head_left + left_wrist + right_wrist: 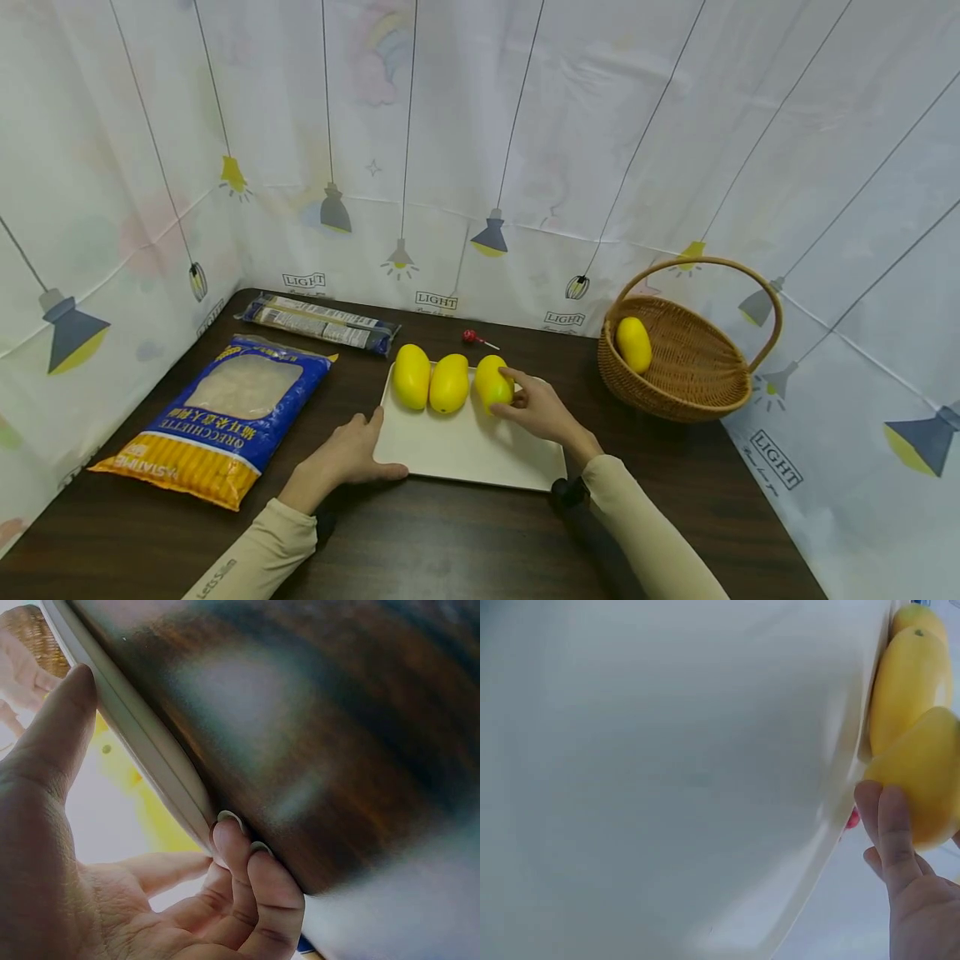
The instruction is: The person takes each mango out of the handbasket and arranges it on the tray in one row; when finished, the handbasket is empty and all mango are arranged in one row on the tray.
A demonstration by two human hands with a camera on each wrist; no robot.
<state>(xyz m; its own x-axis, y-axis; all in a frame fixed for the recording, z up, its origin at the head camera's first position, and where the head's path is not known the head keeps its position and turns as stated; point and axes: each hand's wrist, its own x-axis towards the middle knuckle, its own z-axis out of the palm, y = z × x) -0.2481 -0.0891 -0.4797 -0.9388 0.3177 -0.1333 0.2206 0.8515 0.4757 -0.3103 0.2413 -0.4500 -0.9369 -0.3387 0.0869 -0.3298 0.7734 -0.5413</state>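
Observation:
My right hand (542, 407) grips a yellow mango (492, 382) at the back of a white tray (465, 446), thumb on the near side and fingers over its right side. Two more mangoes, one at the back left corner (412, 377) and one beside it (448, 383), lie side by side on the tray. The right wrist view shows the held mango (922, 776) overlapping the others. My left hand (348, 450) holds the tray's front left corner. In the left wrist view, its thumb lies along the tray rim (150, 761) and its curled fingertips meet the edge further along.
A wicker basket (697, 350) with one mango (633, 344) inside stands at the back right. On the left lies a blue and orange orecchiette pasta bag (217, 417). Behind are a long dark packet (322, 322) and a red lollipop (470, 336). A patterned curtain (480, 150) borders the table.

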